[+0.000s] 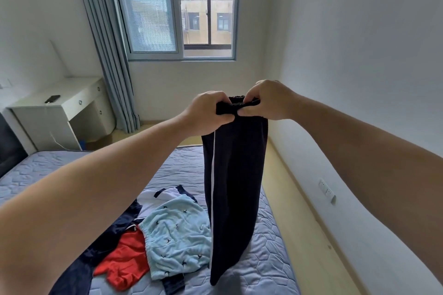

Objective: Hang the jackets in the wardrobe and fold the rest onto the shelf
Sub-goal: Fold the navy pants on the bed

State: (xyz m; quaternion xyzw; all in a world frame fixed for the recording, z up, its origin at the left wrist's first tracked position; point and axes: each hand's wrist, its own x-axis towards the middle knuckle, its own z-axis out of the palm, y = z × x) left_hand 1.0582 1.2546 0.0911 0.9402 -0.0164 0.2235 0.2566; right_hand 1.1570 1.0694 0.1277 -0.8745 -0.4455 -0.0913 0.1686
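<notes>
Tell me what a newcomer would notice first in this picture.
The dark trousers with a white side stripe catch the eye first, held up at the waistband by the left hand and right hand in the middle of the view. Below left, a heap of clothes lies on the bed, a light blue garment and a red garment standing out.

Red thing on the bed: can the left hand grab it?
Probably not yet: the left hand and right hand both grip the trousers. Freed, it looks reachable: the red garment lies mostly uncovered.
</notes>
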